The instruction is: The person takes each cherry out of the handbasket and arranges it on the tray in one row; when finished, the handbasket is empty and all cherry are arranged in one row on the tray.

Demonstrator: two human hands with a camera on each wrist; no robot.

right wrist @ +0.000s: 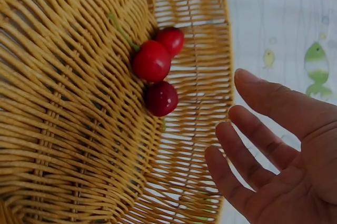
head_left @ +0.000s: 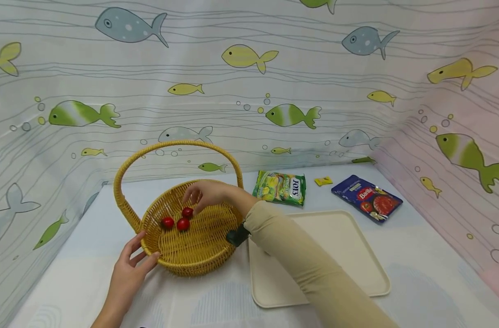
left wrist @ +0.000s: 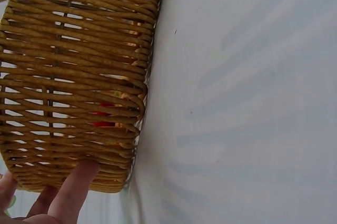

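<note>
A yellow wicker basket (head_left: 200,262) with a tall arched handle stands on the left half of the table. Inside, toward its left, lie three red cherries (head_left: 183,224); a green stem shows on one cherry (right wrist: 151,60). My left hand (head_left: 128,269) touches the basket's left side from outside, one finger pressing the woven wall (left wrist: 79,76) in the left wrist view. Over the basket reaches my right hand (head_left: 210,193), just above the cherries. In the right wrist view that hand (right wrist: 284,155) has its fingers apart, loosely bent, with nothing between them.
A cream tray (head_left: 356,255) lies right of the basket, partly under my right forearm. Behind it are a green Fox's candy bag (head_left: 280,187), a small yellow packet (head_left: 323,181) and a blue Barilla pouch (head_left: 368,198). Fish-printed sheeting (head_left: 216,105) walls the table.
</note>
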